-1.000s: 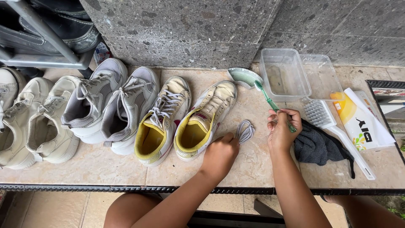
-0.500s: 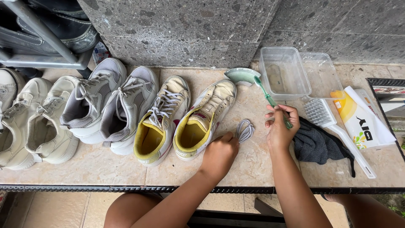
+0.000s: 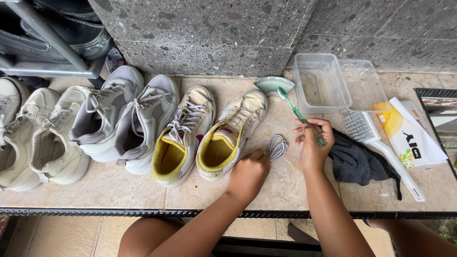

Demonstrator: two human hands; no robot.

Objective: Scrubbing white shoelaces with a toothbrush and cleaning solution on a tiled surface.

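Risk, as I judge it: my right hand (image 3: 312, 143) pinches the green toothbrush (image 3: 299, 114) mid-ledge, left hand (image 3: 247, 173) curled beside the loose lace (image 3: 276, 146) near the front edge, where a careless sweep could knock it off.

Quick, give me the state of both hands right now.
Left hand: fingers curled, touching the bundled shoelace; a closed grip cannot be told.
Right hand: grip closed on the green toothbrush.
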